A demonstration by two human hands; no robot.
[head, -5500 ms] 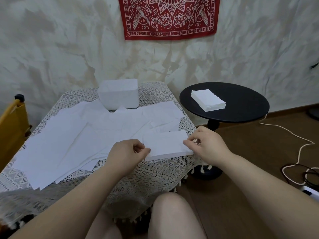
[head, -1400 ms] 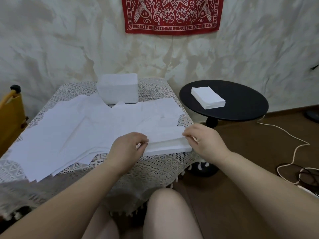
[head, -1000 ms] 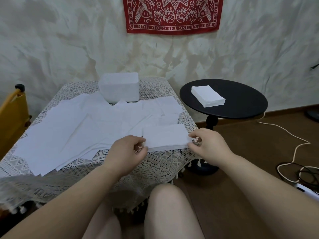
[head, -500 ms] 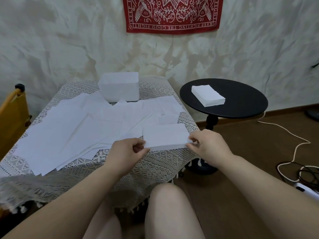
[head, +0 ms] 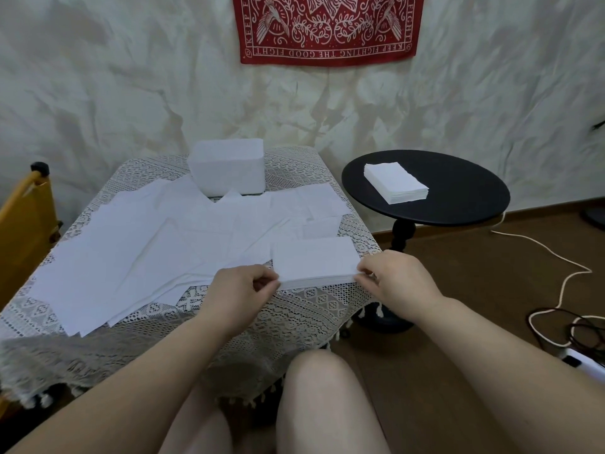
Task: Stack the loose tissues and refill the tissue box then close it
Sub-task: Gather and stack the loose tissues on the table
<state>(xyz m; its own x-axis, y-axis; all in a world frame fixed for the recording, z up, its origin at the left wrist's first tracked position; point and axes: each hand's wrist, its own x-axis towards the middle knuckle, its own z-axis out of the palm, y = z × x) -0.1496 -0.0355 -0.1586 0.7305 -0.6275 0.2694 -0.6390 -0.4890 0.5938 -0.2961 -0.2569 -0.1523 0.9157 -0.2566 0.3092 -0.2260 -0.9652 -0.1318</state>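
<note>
Tissue stack (head: 314, 260) squarer than before, flat, white, corners between both hands (head: 242, 290).

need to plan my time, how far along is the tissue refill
Early on. Done: one neat pile sits on the black side table. In hand: both hands, left and right, pinch a small stack. Left: many loose tissues remain spread; filling and closing the box.

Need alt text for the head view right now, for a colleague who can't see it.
Both hands, left hand and right hand, pinch the ends of a small tissue stack at the lace table's near edge. Loose tissues lie before a tissue box.
</note>
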